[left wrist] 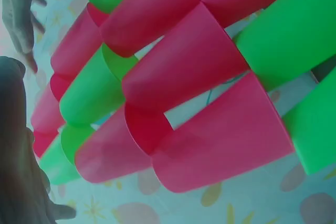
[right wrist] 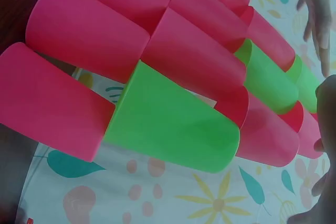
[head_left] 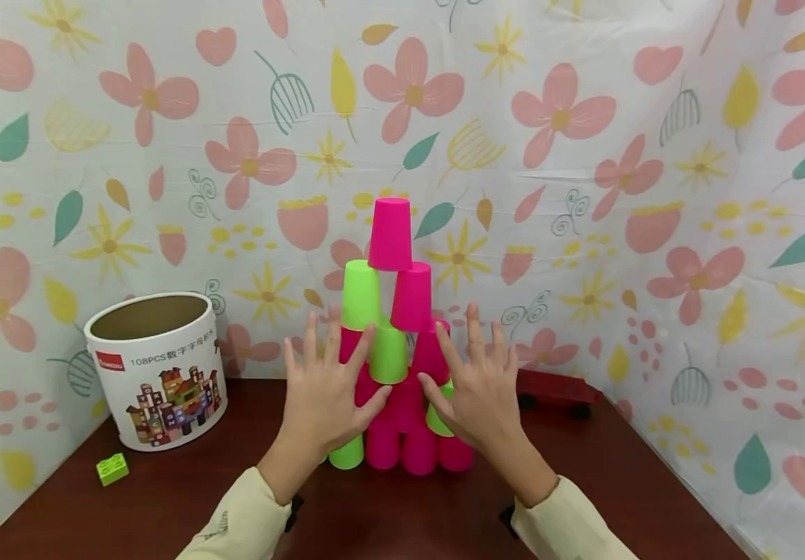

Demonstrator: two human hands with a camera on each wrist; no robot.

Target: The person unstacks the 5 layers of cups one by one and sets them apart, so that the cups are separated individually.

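Note:
A pyramid of pink and green plastic cups, mouths down, stands on the table in the head view. A pink cup (head_left: 391,235) tops it, above a green cup (head_left: 361,295) and another pink cup (head_left: 412,297). My left hand (head_left: 325,389) is raised before its left side, fingers straight and spread, palm toward the cups. On the right side, my right hand (head_left: 479,397) mirrors it, also holding nothing. Both hands hide parts of the lower rows. Each wrist view shows stacked cups close up, such as a pink cup (left wrist: 220,135) and a green cup (right wrist: 173,119).
A white tub (head_left: 115,389) with a printed block picture stands at the left. Near it lies a small green building block (head_left: 112,470). Behind my right hand is a red wheeled toy (head_left: 556,389) on the dark table (head_left: 388,521). Floral cloth (head_left: 584,272) hangs behind.

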